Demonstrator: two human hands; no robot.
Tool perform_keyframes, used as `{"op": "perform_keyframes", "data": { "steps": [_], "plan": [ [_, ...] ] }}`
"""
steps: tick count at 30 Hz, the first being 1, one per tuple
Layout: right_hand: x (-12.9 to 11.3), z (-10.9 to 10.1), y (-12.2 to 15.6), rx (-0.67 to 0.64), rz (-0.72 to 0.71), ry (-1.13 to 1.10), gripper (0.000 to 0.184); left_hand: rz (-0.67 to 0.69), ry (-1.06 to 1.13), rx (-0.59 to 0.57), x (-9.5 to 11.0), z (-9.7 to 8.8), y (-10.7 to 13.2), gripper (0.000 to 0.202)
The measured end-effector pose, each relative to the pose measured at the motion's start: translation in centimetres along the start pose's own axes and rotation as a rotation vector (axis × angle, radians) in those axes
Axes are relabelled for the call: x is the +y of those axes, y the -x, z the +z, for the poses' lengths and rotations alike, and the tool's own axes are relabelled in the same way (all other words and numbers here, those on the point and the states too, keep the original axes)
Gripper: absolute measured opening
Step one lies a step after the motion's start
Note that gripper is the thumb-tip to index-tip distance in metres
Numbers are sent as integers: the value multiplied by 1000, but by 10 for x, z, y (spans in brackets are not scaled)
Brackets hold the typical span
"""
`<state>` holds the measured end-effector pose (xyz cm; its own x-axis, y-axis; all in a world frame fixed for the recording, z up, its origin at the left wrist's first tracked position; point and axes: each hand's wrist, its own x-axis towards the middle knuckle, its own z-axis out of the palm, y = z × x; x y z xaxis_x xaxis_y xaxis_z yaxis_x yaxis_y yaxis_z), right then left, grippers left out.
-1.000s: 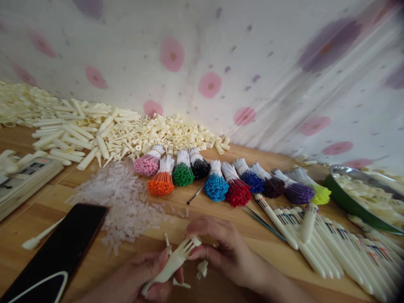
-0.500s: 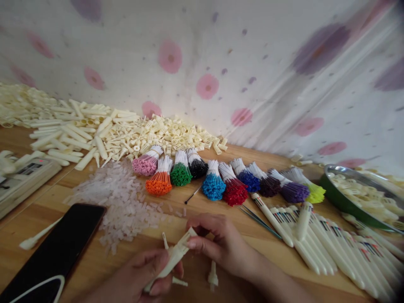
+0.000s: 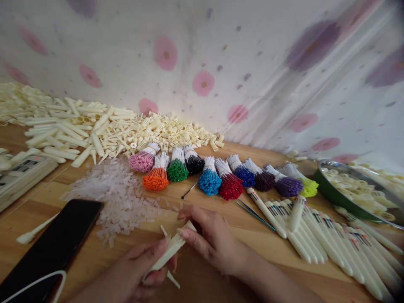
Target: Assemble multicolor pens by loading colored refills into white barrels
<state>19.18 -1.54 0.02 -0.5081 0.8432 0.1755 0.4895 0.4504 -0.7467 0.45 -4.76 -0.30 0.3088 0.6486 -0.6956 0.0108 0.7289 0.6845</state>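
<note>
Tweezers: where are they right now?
In the head view, the tweezers lie right of centre, beyond the right hand, with the red-tipped bundle at their far end and a multicolour pen close along their right side.

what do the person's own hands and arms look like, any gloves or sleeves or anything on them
The left hand and right hand are both bare, with no gloves. The left forearm and right forearm show no sleeves as far as the frame reaches. No watch or bracelet is visible; whether a ring is worn is too unclear to tell.
</note>
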Motion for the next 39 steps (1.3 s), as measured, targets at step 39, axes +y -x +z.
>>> {"op": "perform_keyframes", "data": {
  "steps": [39],
  "plan": [
    [8, -10, -8, 232, -61, 309, 40, 175, -669, -106, 32, 3, -2, 58]
  ]
}}
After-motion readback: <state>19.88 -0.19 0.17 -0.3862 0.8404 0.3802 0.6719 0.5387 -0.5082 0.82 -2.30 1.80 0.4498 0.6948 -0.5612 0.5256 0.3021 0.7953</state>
